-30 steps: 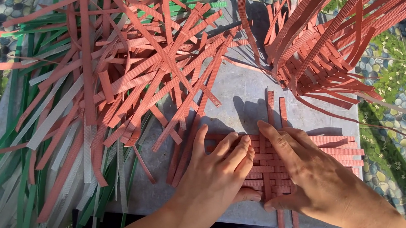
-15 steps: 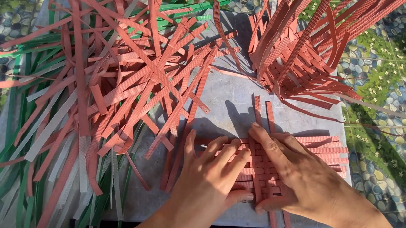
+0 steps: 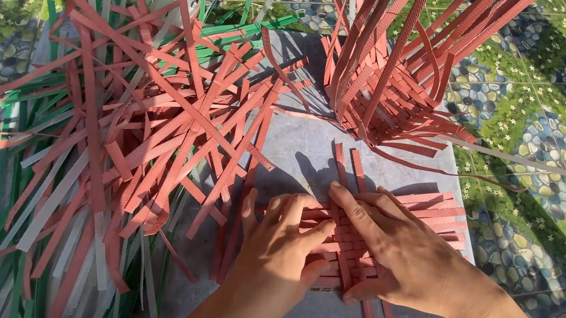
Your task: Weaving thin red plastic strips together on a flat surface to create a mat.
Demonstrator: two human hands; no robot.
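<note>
A small flat mat of woven red plastic strips [image 3: 347, 243] lies on a grey slab [image 3: 298, 147] near its front edge. My left hand [image 3: 278, 251] presses flat on the mat's left side, fingers spread over the strips. To the right, my right hand [image 3: 395, 247] rests on the mat, its index finger pushing against a vertical strip. Loose strip ends stick out of the mat to the right and upward.
A big heap of loose red strips [image 3: 143, 119], with green [image 3: 239, 36] and white ones under it, covers the slab's left half. A half-woven red basket [image 3: 392, 87] with tall upright strips stands at the back right. Pebble-and-grass patterned ground [image 3: 549, 155] surrounds the slab.
Both hands stay on the woven mat; my fingers have shifted slightly, pressing strips closer together. The view has moved a little.
</note>
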